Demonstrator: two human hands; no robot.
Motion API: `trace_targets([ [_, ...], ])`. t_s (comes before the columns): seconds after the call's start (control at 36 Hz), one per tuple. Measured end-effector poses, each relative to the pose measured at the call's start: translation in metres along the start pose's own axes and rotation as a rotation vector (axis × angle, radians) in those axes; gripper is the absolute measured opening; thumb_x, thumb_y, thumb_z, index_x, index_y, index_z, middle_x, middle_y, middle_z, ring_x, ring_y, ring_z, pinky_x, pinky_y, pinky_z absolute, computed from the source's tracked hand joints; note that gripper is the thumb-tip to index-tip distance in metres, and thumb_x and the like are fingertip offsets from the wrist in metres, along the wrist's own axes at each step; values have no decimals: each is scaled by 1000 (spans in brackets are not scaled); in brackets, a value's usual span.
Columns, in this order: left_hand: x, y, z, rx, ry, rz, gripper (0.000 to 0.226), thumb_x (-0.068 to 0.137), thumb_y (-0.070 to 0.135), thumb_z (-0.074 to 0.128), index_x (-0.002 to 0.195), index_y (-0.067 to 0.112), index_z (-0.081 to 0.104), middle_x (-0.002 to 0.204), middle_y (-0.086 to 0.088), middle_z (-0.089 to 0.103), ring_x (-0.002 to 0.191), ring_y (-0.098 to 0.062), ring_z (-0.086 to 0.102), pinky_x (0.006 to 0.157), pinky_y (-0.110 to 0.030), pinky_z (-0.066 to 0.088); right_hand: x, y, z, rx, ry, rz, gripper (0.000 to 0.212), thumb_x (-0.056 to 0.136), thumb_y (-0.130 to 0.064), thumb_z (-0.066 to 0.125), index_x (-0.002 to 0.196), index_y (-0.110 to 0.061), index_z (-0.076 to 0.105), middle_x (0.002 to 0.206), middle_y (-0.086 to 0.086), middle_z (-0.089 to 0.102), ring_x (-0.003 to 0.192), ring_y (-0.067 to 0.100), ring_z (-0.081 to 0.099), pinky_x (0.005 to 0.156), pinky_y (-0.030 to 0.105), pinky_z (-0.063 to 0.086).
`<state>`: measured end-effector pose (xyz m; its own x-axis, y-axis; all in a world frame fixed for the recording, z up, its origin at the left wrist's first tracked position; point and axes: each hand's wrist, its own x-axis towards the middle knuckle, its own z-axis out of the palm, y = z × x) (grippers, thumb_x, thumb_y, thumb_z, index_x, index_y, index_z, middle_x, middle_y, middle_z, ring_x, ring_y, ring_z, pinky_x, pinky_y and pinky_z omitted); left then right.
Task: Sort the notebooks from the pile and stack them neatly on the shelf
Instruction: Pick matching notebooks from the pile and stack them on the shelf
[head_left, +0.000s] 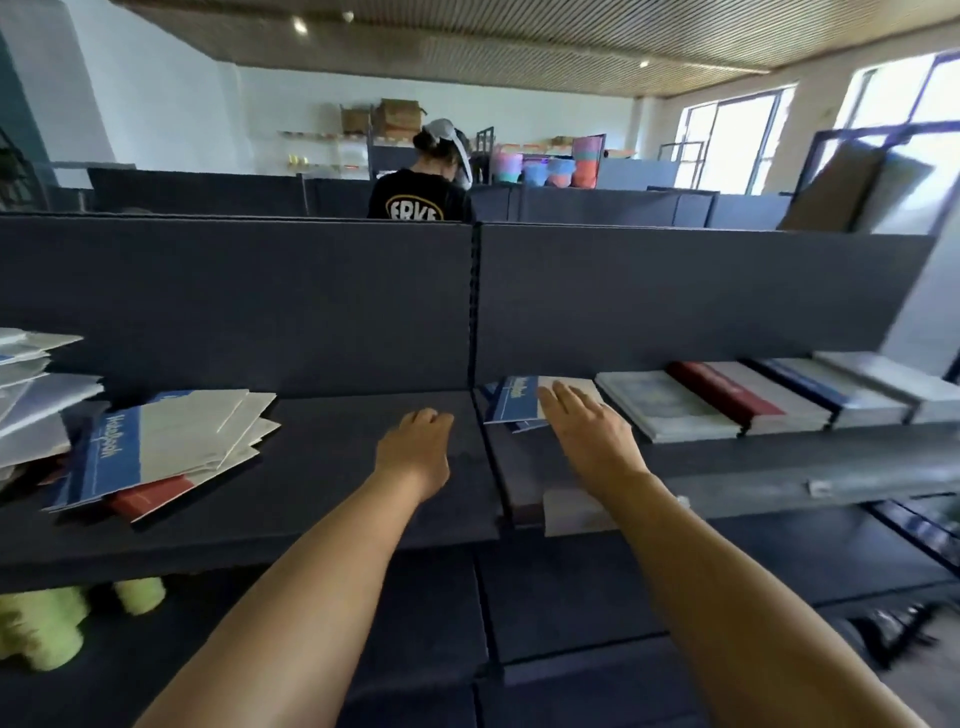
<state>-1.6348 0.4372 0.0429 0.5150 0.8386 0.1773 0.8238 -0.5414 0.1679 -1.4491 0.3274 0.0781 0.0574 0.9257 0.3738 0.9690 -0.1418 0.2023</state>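
A loose pile of blue-and-white notebooks (156, 447) lies on the left part of the dark shelf (332, 467), with a red one under it. On the right part, a blue-and-white notebook (511, 400) lies flat, and my right hand (587, 431) rests on it with straight fingers. Right of it stand neat stacks: a pale one (670, 405), a red-spined one (748, 395) and blue-spined ones (836, 389). My left hand (415, 447) hovers over the bare shelf between pile and stacks, fingers loosely curled, holding nothing.
More pale notebooks (31, 384) are heaped at the far left. Green plush items (47, 623) sit on the lower shelf. A dark back panel (260, 301) rises behind the shelf. A person (421, 182) stands beyond it, facing away.
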Motion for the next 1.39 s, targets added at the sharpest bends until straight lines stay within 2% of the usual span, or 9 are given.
trace_targets([
  [0.28,15,95,19,-23,-8,249,52,96,12,44,147,16,33,151,-2,32,139,-23,29,107,-35,35,-69,81,-13,-65,12,197,53,100,-8,28,152,-12,14,157,3,21,141,18,29,110,31,29],
  [0.53,24,210,36,-14,9,362,53,93,13,45,145,18,36,149,-2,35,137,-23,31,107,-37,35,-133,166,-21,-93,59,300,53,96,-2,31,149,-6,23,152,10,32,136,22,37,109,36,33],
  [0.61,22,254,45,-25,-7,370,50,92,12,49,141,16,41,148,-3,36,135,-23,34,105,-38,37,-158,197,-25,-83,213,253,54,71,14,65,124,9,56,121,27,60,104,36,65,78,42,57],
  [0.67,21,283,52,-39,-1,377,51,92,12,48,142,17,40,146,-3,38,134,-23,35,104,-36,36,-174,219,-28,-90,234,252,55,49,17,79,103,9,68,97,24,70,80,35,71,56,41,59],
  [0.75,17,325,62,-40,21,399,49,92,12,45,141,18,42,144,-3,40,132,-23,38,102,-35,36,-192,252,-30,-94,260,221,55,43,16,83,97,8,71,92,22,71,76,33,71,50,39,58],
  [1.11,18,451,93,-52,43,376,43,94,11,45,136,15,44,140,-4,44,129,-25,40,102,-39,41,-231,371,-7,43,289,176,50,53,21,72,101,8,70,99,24,70,82,38,70,59,46,59],
  [1.22,33,471,101,-35,57,372,53,95,15,49,146,15,31,146,-5,40,131,-25,40,102,-38,38,-229,390,4,82,290,173,48,53,21,64,99,9,69,98,26,69,81,40,70,58,48,58],
  [1.31,51,487,106,-48,77,369,61,97,25,51,150,15,23,151,-5,34,136,-24,36,106,-36,35,-220,410,17,111,279,186,53,64,21,62,115,8,64,116,27,63,102,42,65,78,49,57],
  [1.39,72,499,110,-82,117,395,64,96,31,53,149,13,23,149,-6,38,136,-24,38,107,-36,36,-201,432,29,88,191,210,52,91,4,42,143,-6,41,148,15,40,135,29,40,108,38,38],
])
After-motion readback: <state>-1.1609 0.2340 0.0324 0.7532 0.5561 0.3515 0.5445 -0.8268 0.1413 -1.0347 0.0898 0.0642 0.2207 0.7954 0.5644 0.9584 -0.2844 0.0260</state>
